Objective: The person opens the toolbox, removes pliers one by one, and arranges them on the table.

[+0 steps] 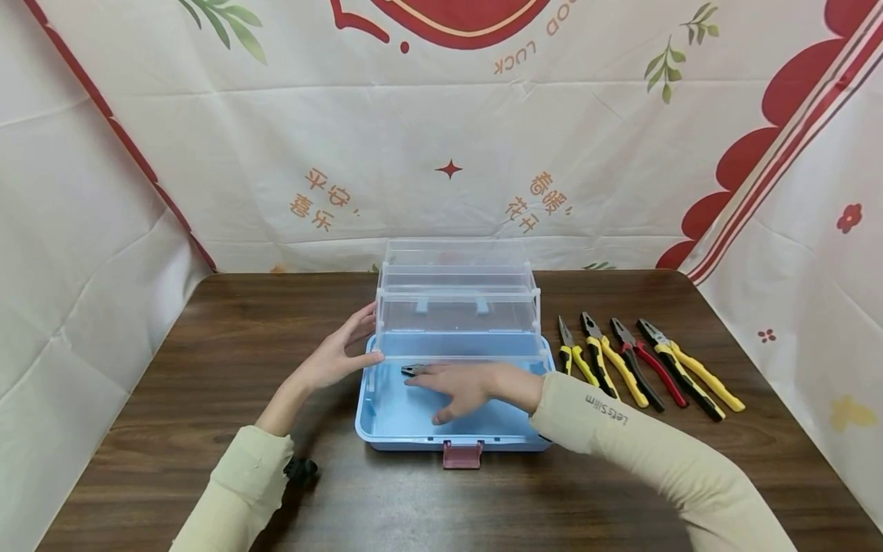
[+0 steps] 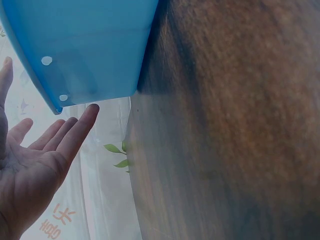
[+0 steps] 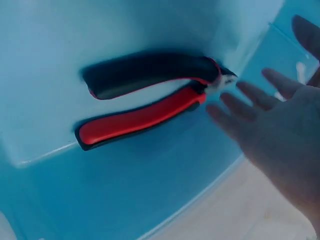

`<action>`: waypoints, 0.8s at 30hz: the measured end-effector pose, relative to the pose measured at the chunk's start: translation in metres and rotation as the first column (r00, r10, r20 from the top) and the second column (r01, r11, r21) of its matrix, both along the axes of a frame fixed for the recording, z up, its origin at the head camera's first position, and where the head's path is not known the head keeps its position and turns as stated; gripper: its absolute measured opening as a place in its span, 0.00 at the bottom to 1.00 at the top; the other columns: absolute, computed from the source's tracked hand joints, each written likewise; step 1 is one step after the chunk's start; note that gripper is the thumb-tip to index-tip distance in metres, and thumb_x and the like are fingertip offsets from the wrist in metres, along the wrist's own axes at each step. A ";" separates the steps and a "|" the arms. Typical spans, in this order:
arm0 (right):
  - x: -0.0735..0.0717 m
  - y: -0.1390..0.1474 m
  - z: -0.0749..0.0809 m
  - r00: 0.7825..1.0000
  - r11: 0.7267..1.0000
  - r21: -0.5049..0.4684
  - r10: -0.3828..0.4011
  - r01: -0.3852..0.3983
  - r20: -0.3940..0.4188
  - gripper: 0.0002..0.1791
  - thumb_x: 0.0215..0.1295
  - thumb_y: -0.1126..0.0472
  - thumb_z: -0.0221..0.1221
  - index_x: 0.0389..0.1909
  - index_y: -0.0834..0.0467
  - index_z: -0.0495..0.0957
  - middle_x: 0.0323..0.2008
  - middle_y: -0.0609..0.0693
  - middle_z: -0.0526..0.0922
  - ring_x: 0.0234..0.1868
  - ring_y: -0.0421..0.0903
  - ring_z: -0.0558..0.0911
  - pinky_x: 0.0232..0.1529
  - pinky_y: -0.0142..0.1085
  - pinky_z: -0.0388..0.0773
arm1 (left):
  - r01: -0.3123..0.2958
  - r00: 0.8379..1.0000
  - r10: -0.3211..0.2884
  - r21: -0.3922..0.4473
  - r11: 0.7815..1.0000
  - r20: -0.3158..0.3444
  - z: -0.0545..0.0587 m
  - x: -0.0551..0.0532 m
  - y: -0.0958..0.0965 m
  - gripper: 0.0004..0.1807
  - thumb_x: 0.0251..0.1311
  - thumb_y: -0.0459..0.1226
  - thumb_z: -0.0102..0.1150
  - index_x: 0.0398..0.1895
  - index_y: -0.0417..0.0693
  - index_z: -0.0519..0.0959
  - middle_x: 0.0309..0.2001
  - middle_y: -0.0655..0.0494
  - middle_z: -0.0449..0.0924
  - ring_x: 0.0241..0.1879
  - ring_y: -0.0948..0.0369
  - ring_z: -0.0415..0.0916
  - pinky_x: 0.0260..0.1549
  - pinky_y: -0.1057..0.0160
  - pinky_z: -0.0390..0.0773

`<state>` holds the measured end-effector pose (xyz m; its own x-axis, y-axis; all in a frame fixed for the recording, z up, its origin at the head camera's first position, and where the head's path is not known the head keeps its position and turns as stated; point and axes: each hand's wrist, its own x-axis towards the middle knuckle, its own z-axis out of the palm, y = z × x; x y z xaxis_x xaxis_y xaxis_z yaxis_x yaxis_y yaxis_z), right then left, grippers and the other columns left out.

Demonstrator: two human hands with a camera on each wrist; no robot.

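A pair of pliers with red and black handles [image 3: 142, 120] lies on the floor of a light blue toolbox [image 1: 393, 442]. My right hand [image 1: 465, 385] is over the box with its fingers straight, holding nothing. In the right wrist view its fingertips are close to the pliers' metal head; whether they touch it I cannot tell. From the head view that hand hides the handles. My left hand [image 1: 334, 356] is at the box's left side, fingers extended and thumb near the lower edge of the clear raised trays [image 1: 458, 314].
Right of the box several pliers lie in a row: small yellow-black ones [image 1: 576, 360], larger yellow-black ones [image 1: 610, 360], red-black ones [image 1: 645, 364] and another yellow-black pair [image 1: 690, 372]. A pink latch [image 1: 462, 455] hangs at the box's front. A printed cloth [image 1: 448, 123] backs the wooden table [image 1: 276, 345].
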<state>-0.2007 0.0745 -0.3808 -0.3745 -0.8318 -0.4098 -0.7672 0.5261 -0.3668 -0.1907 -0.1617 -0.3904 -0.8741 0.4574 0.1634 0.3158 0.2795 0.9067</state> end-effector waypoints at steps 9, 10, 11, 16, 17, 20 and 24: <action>0.001 -0.001 -0.010 0.982 0.974 0.144 -0.159 0.172 -0.098 0.45 0.56 0.45 0.56 0.68 0.52 0.42 0.67 0.54 0.45 0.65 0.46 0.49 0.61 0.44 0.49 | -0.014 1.000 0.014 -0.028 1.000 -0.006 -0.022 -0.013 -0.005 0.42 0.54 0.35 0.59 0.68 0.53 0.46 0.64 0.43 0.52 0.61 0.49 0.52 0.54 0.45 0.57; 0.002 -0.001 -0.011 0.981 0.973 0.143 -0.165 0.179 -0.105 0.45 0.56 0.46 0.56 0.68 0.52 0.42 0.67 0.54 0.46 0.65 0.46 0.49 0.60 0.47 0.49 | -0.012 1.000 0.012 -0.025 1.000 -0.004 -0.021 -0.013 -0.005 0.42 0.54 0.35 0.59 0.68 0.52 0.45 0.64 0.43 0.52 0.61 0.48 0.52 0.53 0.45 0.56; 0.002 -0.001 -0.011 0.979 0.972 0.146 -0.167 0.183 -0.115 0.44 0.57 0.46 0.56 0.68 0.52 0.43 0.67 0.54 0.46 0.65 0.46 0.49 0.60 0.49 0.48 | -0.009 1.000 0.009 -0.023 1.000 0.001 -0.018 -0.011 -0.004 0.42 0.54 0.34 0.58 0.68 0.51 0.45 0.64 0.41 0.52 0.61 0.47 0.51 0.53 0.44 0.56; 0.000 -0.001 -0.010 0.987 0.988 0.106 -0.101 0.115 -0.124 0.37 0.60 0.51 0.55 0.66 0.56 0.51 0.64 0.55 0.54 0.64 0.49 0.52 0.60 0.47 0.49 | -0.005 1.000 0.006 -0.027 1.000 0.019 0.000 -0.003 0.000 0.41 0.54 0.32 0.57 0.67 0.44 0.45 0.63 0.38 0.52 0.61 0.45 0.51 0.54 0.44 0.55; -0.001 -0.001 -0.010 0.990 0.993 0.079 -0.082 0.091 -0.115 0.35 0.60 0.53 0.55 0.65 0.57 0.53 0.63 0.55 0.57 0.63 0.48 0.55 0.60 0.45 0.52 | -0.006 1.000 0.006 -0.029 1.000 0.021 0.003 -0.001 0.001 0.41 0.55 0.31 0.57 0.67 0.44 0.45 0.63 0.37 0.52 0.61 0.45 0.51 0.54 0.45 0.55; -0.003 -0.001 -0.011 0.998 0.999 -0.037 -0.012 0.009 -0.067 0.27 0.59 0.61 0.55 0.60 0.61 0.63 0.55 0.53 0.69 0.54 0.45 0.66 0.53 0.36 0.63 | -0.009 1.000 0.009 -0.033 0.999 0.017 0.006 0.001 0.001 0.41 0.55 0.31 0.57 0.67 0.43 0.45 0.62 0.37 0.53 0.61 0.45 0.51 0.54 0.45 0.55; -0.006 -0.001 -0.014 0.996 0.978 -0.194 0.082 -0.076 0.022 0.18 0.56 0.69 0.54 0.50 0.63 0.73 0.39 0.50 0.77 0.35 0.41 0.70 0.37 0.29 0.67 | -0.006 1.000 0.006 -0.025 1.000 0.020 0.006 0.002 0.001 0.41 0.55 0.32 0.57 0.67 0.43 0.46 0.62 0.37 0.52 0.61 0.44 0.51 0.54 0.44 0.55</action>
<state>-0.2063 0.0732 -0.3943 -0.2945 -0.9227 -0.2489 -0.7909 0.3815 -0.4785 -0.1888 -0.1607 -0.3843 -0.8798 0.4559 0.1346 0.2960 0.3039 0.9056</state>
